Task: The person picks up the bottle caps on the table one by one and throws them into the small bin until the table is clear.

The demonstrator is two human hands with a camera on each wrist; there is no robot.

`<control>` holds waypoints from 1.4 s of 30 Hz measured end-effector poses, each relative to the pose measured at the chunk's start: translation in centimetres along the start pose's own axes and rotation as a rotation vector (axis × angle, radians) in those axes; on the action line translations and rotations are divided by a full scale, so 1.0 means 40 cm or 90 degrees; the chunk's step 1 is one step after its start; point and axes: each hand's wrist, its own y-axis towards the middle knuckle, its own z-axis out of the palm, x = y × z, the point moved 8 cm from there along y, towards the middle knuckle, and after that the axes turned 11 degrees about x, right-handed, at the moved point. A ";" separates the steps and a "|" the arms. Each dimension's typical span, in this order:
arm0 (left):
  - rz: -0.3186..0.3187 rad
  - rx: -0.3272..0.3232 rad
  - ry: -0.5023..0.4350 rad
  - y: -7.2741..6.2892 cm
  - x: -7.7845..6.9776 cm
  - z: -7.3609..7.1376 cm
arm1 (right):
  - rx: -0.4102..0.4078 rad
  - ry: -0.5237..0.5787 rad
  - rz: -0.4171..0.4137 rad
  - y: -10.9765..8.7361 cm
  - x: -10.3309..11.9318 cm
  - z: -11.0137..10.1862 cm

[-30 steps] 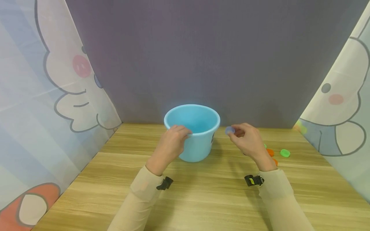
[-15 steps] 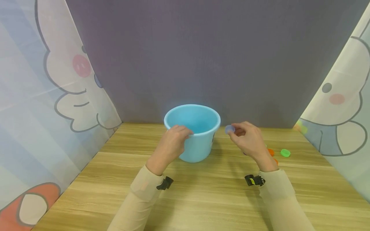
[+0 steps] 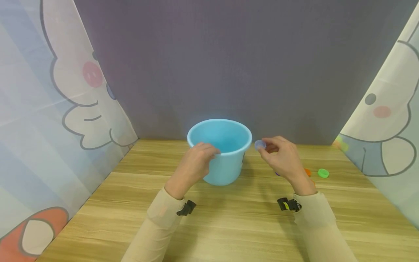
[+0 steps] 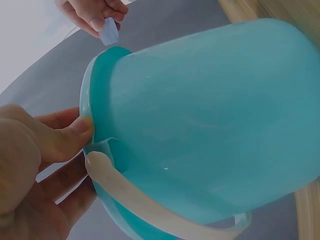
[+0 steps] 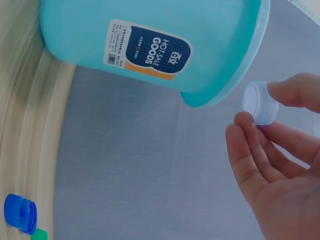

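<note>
A light blue plastic bucket (image 3: pixel 226 169) stands upright on the wooden table near the grey back panel. My left hand (image 3: pixel 194 163) grips its near rim. In the left wrist view the thumb (image 4: pixel 75 132) lies on the outside of the rim, close to where the white handle (image 4: pixel 145 200) joins. Just right of the bucket and about level with its rim, my right hand (image 3: pixel 284 158) holds up a pale translucent bottle cap (image 5: pixel 261 103). The right wrist view shows that cap pinched between thumb and fingers, apart from the bucket.
On the table (image 3: pixel 229 225), right of the right hand, lie a green bottle cap (image 3: pixel 323 173) and orange caps (image 3: pixel 307 172), partly hidden by the wrist. A blue cap (image 5: pixel 20 214) lies there too. Printed cloths (image 3: pixel 386 120) border both sides.
The bucket has shifted slightly right and toward me, with my left hand still on its rim. My right hand has risen a little, keeping the pale cap pinched.
</note>
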 end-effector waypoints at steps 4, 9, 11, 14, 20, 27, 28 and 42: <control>0.002 0.009 0.000 0.001 -0.005 -0.001 | -0.001 0.002 -0.002 0.000 0.007 -0.003; 0.001 0.021 0.005 0.003 -0.008 0.001 | -0.004 -0.001 -0.011 0.001 0.017 -0.007; 0.004 0.025 0.005 0.003 -0.010 0.001 | -0.008 0.000 -0.017 0.000 0.021 -0.009; 0.010 0.026 0.003 0.004 -0.015 0.000 | -0.017 0.002 -0.030 -0.001 0.027 -0.013; 0.005 0.032 0.009 0.004 -0.019 0.000 | -0.027 0.004 -0.049 -0.002 0.037 -0.019; 0.006 0.034 0.020 0.003 -0.026 0.000 | -0.034 0.011 -0.053 -0.003 0.047 -0.025; 0.008 0.033 0.021 0.003 -0.028 -0.001 | -0.034 0.012 -0.053 -0.003 0.048 -0.026; 0.039 0.027 0.003 0.003 -0.042 0.001 | -0.046 0.015 -0.063 -0.008 0.058 -0.032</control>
